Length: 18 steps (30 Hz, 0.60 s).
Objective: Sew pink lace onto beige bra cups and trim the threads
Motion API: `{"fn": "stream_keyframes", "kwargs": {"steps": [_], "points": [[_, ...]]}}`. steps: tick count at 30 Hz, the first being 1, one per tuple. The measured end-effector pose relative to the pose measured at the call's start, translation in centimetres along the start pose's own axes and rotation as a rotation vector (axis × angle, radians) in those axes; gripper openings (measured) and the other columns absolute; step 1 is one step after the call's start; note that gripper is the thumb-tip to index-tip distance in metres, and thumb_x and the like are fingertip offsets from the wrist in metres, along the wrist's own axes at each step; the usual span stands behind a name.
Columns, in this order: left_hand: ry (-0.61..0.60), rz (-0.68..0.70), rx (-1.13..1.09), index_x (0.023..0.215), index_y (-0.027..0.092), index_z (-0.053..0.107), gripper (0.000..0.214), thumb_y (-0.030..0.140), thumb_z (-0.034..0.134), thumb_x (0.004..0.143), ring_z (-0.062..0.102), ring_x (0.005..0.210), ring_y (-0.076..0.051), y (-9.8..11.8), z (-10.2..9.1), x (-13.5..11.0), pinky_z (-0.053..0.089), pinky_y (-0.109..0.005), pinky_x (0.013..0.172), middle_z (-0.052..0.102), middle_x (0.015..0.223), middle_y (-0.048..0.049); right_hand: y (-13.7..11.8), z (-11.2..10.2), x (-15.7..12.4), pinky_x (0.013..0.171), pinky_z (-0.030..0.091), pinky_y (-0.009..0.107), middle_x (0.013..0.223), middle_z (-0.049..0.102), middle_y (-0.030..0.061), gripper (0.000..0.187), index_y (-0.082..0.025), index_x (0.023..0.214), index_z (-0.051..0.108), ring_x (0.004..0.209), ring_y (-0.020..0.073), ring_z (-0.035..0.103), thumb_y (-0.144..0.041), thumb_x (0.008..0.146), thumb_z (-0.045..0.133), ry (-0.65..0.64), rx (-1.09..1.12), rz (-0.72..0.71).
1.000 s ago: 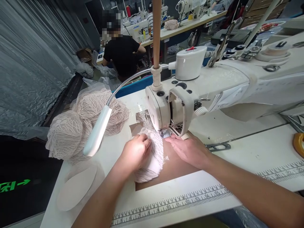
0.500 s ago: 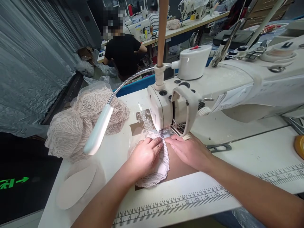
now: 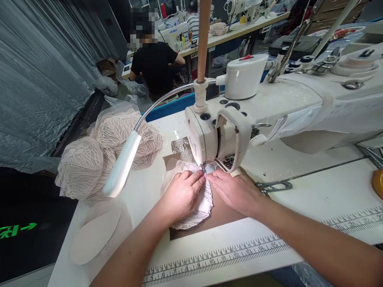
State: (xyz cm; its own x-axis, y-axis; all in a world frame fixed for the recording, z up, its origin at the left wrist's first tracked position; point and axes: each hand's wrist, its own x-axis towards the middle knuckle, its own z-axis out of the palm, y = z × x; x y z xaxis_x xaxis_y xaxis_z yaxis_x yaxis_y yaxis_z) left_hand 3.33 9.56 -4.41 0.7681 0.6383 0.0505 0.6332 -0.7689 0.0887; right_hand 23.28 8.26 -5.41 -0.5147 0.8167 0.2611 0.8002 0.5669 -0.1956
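A small piece of pale lace fabric [image 3: 202,207] lies under the presser foot of a white sewing machine [image 3: 227,131]. My left hand [image 3: 181,195] lies on top of the lace with fingers stretched forward, pressing it flat. My right hand [image 3: 235,191] rests flat on the brown plate just right of the needle, fingertips touching the lace edge. The needle area is partly hidden by the machine head.
A heap of pink lace cups [image 3: 101,151] sits at the left of the table, behind a gooseneck lamp [image 3: 121,169]. White oval pads [image 3: 94,235] lie at the front left. A printed ruler [image 3: 227,255] runs along the table's front edge. A person in black works at a far bench [image 3: 154,67].
My left hand has moved from the lace's left side onto its top and spread its fingers toward the needle. The lace has flattened out. My right hand has barely shifted.
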Motion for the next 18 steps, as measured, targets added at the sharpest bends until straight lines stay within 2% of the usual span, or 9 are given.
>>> {"fn": "stream_keyframes", "kwargs": {"steps": [11,18], "points": [[0.037,0.011,0.011,0.129,0.013,0.051,0.043,0.016,0.045,0.087,0.049,0.103,-0.027,-0.49,0.32,0.11,0.044,-0.043,0.085,0.053,0.134,-0.0080,0.17,0.43,-0.06,0.055,0.027,0.028,0.073,0.059,0.0030,0.028,-0.016,0.101,0.067,0.056,0.0127,0.042,-0.010,0.086,0.043,0.056,0.008,-0.029],[0.065,0.026,-0.018,0.126,0.014,0.054,0.041,0.014,0.045,0.086,0.051,0.103,-0.026,-1.00,0.40,0.39,0.044,-0.043,0.085,0.055,0.132,-0.0090,0.03,0.54,-0.04,0.055,0.029,0.028,0.075,0.061,0.0043,0.030,-0.015,0.102,0.067,0.059,0.0135,0.046,-0.009,0.086,0.043,0.071,0.003,-0.024]]}}
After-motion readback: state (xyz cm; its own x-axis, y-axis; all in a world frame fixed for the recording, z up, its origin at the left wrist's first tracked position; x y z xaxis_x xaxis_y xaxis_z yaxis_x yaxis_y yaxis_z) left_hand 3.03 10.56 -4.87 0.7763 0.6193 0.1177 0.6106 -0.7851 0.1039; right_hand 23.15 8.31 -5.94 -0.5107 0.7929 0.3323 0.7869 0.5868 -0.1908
